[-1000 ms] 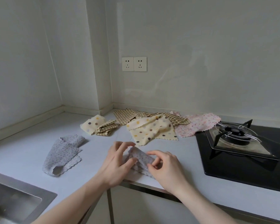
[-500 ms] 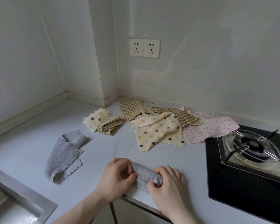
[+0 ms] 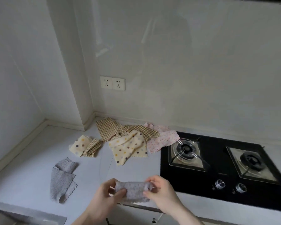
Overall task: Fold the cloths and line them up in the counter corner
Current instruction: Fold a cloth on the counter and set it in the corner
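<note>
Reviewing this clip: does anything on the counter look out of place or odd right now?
The pink cloth has a corner lying over the edge of the black hob, right beside a burner. Otherwise only an unfolded heap by the wall, while both hands hold the grey cloth.

Setting: home kitchen. Evidence: black glass two-burner gas hob (image 3: pixel 217 168) with two control knobs (image 3: pixel 220 183), set into a pale table (image 3: pixel 31 151) just right of the right hand (image 3: pixel 161 195). Steel sink rim (image 3: pixel 28 216) at lower left of the left hand (image 3: pixel 104 202). Double wall socket (image 3: pixel 112 83) on the plain wall beyond both hands. Small patterned cloths (image 3: pixel 128 143) lie near the wall corner.
</note>
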Demonstrator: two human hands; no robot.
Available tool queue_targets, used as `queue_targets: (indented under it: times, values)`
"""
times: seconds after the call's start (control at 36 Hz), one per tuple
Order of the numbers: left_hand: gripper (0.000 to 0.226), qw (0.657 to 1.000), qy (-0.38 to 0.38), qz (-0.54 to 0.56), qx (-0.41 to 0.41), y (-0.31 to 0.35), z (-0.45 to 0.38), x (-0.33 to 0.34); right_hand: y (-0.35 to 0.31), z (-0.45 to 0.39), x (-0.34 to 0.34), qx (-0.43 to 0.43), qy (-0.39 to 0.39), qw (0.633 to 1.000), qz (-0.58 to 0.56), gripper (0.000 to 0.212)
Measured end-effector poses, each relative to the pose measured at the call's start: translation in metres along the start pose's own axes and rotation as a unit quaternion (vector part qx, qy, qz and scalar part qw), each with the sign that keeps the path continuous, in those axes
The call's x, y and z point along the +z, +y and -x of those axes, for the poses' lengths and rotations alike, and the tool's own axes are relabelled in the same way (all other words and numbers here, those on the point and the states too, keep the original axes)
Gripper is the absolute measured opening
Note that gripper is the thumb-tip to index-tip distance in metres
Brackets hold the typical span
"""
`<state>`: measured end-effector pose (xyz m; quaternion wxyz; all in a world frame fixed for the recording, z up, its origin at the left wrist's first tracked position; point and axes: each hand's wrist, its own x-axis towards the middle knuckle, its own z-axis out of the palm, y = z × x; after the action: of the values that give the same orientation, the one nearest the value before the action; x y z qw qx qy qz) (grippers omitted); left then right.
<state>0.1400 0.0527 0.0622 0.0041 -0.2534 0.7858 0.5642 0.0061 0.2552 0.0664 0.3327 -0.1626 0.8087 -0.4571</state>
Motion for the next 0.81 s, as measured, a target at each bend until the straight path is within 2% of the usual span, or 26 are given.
queue_targets:
  times: [0.08,0.17,0.28,0.33,0.44,0.47,0.53,0.58,0.69,0.81]
  values:
    - [0.027,0.999,-0.033,0.003,-0.003,0.036,0.007,-0.007,-0.025,0.031,-0.022,-0.016,0.031,0.999,-0.016,0.027]
    - [0.042,0.997,-0.055,0.002,0.053,0.080,-0.008,-0.007,-0.050,0.047,-0.051,-0.041,0.077,0.996,-0.035,0.029]
    - [0.024,0.986,-0.077,0.007,0.148,0.131,-0.010,0.015,-0.061,0.079,-0.082,-0.046,0.130,0.987,-0.084,0.024]
    - [0.027,0.981,-0.092,-0.002,0.169,0.153,-0.010,0.024,-0.063,0.095,-0.093,-0.037,0.144,0.983,-0.104,0.017]
    - [0.067,0.973,-0.114,-0.043,0.194,0.181,-0.017,0.043,-0.060,0.128,-0.119,-0.023,0.164,0.981,-0.103,0.021]
    - [0.065,0.970,-0.117,-0.052,0.207,0.189,-0.019,0.052,-0.057,0.135,-0.128,-0.022,0.176,0.979,-0.099,0.021]
    - [0.046,0.961,-0.137,-0.064,0.231,0.213,-0.013,0.074,-0.049,0.149,-0.145,-0.027,0.201,0.975,-0.095,0.020]
    - [0.035,0.955,-0.160,-0.061,0.241,0.232,-0.006,0.098,-0.038,0.163,-0.163,-0.025,0.225,0.970,-0.093,0.018]
    - [0.041,0.941,-0.178,-0.101,0.271,0.254,-0.003,0.144,-0.012,0.188,-0.201,-0.019,0.258,0.962,-0.087,0.018]
    - [0.023,0.929,-0.237,-0.076,0.275,0.279,0.003,0.200,0.018,0.215,-0.242,-0.016,0.288,0.954,-0.086,0.015]
